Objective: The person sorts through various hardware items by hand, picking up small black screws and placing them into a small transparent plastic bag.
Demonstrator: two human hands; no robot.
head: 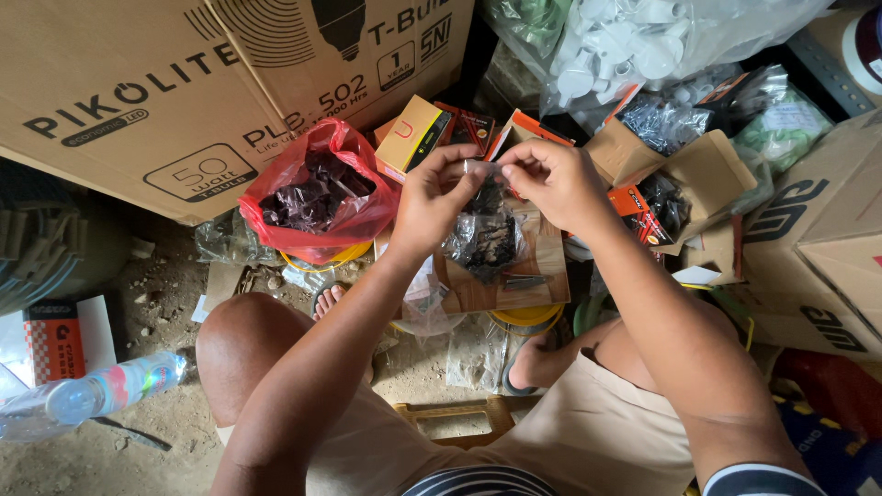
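Observation:
A small clear plastic bag (482, 237) of dark screws hangs between my hands. My left hand (432, 202) pinches the left side of its top edge. My right hand (551, 184) pinches the right side of the same edge, and the two hands almost touch. The bag hangs just above a wooden board (542, 262) that rests on a yellow tub. To the left, a red plastic bag (317, 193) filled with dark packets sits open.
Large cardboard boxes (184, 83) stand behind and at the right (818, 230). Small orange boxes (418, 133) and bags of white fittings (634, 46) crowd the back. A plastic bottle (101, 390) lies on the dirt floor at the left. My knees flank the board.

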